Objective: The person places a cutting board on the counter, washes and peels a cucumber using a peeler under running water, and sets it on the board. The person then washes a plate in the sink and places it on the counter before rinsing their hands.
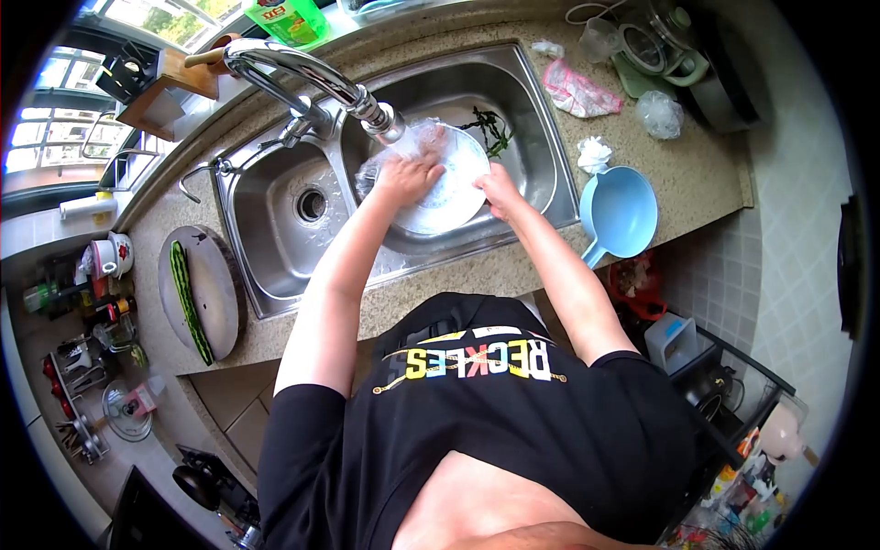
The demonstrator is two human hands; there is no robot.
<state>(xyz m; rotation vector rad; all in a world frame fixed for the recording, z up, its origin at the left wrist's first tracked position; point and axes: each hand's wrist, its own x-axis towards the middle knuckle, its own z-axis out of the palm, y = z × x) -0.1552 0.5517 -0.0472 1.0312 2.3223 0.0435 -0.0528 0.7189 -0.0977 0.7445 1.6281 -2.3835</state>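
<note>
A white plate [449, 197] is tilted over the right sink basin, under the faucet [385, 124]. My left hand [414, 174] lies across the plate's face with its fingers stretched out. Something clear and shiny [371, 170] surrounds this hand, and I cannot tell whether it is splashing water or thin plastic. On the plate's right side, my right hand [500, 191] is closed around the rim. Dark green peel strips [490, 128] lie in the basin behind the plate.
The left basin [275, 197] shows its drain. Left of it, a dark green gourd [186, 302] rests on a round board [215, 284]. A light blue ladle [621, 213] sits at the right counter edge, near a pink-edged cloth [579, 90]. A green bottle [289, 20] stands behind the sink.
</note>
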